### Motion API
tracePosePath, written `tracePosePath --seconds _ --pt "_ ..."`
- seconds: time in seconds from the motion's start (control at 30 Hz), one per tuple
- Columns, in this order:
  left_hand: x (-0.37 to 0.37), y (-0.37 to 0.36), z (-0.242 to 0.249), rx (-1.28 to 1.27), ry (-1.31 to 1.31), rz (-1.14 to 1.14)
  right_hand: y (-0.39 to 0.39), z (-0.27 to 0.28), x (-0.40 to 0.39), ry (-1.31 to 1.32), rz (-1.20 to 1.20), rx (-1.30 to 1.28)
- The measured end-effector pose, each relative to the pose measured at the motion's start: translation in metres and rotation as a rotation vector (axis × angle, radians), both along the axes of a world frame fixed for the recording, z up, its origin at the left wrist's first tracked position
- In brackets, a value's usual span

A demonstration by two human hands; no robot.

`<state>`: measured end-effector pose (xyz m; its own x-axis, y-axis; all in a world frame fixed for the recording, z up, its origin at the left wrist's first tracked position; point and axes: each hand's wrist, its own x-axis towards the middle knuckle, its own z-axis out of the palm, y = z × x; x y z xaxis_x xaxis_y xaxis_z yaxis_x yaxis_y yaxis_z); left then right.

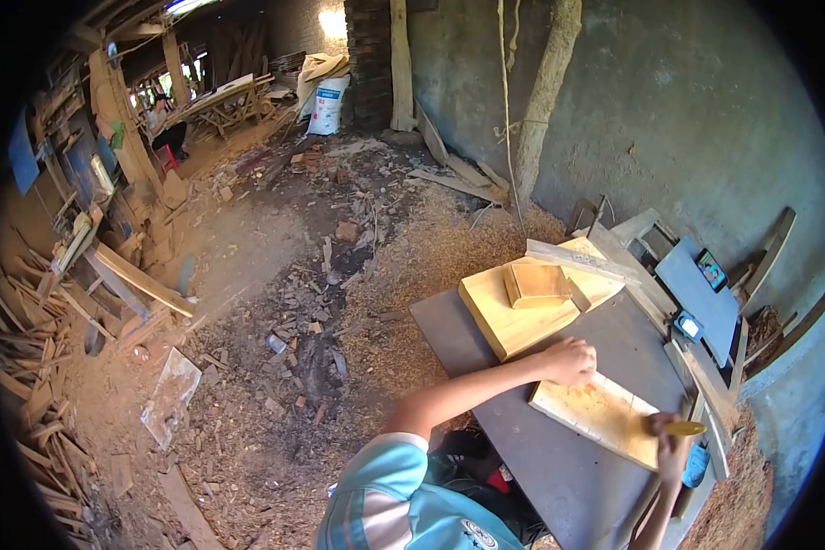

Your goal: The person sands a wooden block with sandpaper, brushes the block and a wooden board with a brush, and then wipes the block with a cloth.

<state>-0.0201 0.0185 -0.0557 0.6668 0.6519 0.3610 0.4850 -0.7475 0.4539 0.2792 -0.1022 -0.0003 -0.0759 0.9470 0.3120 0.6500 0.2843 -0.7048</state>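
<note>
A pale wooden board with dark marks along it lies on the grey worktable. My left hand is curled closed at the board's far left corner, and what its fingers hold, if anything, is hidden. At the board's right end, my right hand is wrapped round a tool with a yellow rounded handle; its working part cannot be made out. Just beyond my left hand sits a larger wooden block with a small open wooden box on top.
A long wooden strip lies across the block. Right of the table are a phone on a blue-grey panel, a small lit device and a blue object. Shavings and scrap cover the floor. A person sits far back left.
</note>
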Motion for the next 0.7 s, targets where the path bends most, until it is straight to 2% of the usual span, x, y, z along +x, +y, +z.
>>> tracePosePath --seconds 0.03,0.13,0.2,0.27,0.3,0.37,0.47,0.5,0.6,0.7 --pt "-0.001 0.001 -0.001 -0.026 -0.060 0.006 0.008 -0.009 0.022 -0.238 -0.115 0.119" --pt "0.000 -0.004 0.005 -0.042 -0.019 0.013 0.001 -0.025 0.023 -0.517 -0.204 0.147" --pt "-0.001 0.000 0.005 -0.043 -0.090 0.022 -0.026 0.003 -0.019 -0.248 0.062 0.021" --pt "0.000 -0.002 0.001 -0.047 -0.133 0.032 -0.035 0.013 -0.013 0.073 0.315 -0.147" --pt "0.001 -0.002 0.001 -0.042 -0.140 0.038 -0.028 0.021 0.001 0.033 0.357 -0.108" --pt "-0.002 -0.006 0.003 -0.046 -0.141 0.049 -0.007 0.027 0.004 -0.209 0.000 0.146" --pt "-0.002 -0.005 0.002 -0.025 -0.160 0.044 0.005 -0.010 0.003 -0.110 0.135 0.107" --pt "-0.002 -0.003 0.005 -0.041 -0.149 0.048 0.003 -0.040 -0.008 0.573 0.088 -0.268" --pt "0.000 -0.004 0.006 -0.094 -0.147 0.064 -0.046 0.021 -0.078 -0.045 0.613 -0.307" --pt "-0.001 -0.004 0.005 -0.101 -0.147 0.072 -0.033 0.041 -0.073 -0.006 0.816 -0.263"
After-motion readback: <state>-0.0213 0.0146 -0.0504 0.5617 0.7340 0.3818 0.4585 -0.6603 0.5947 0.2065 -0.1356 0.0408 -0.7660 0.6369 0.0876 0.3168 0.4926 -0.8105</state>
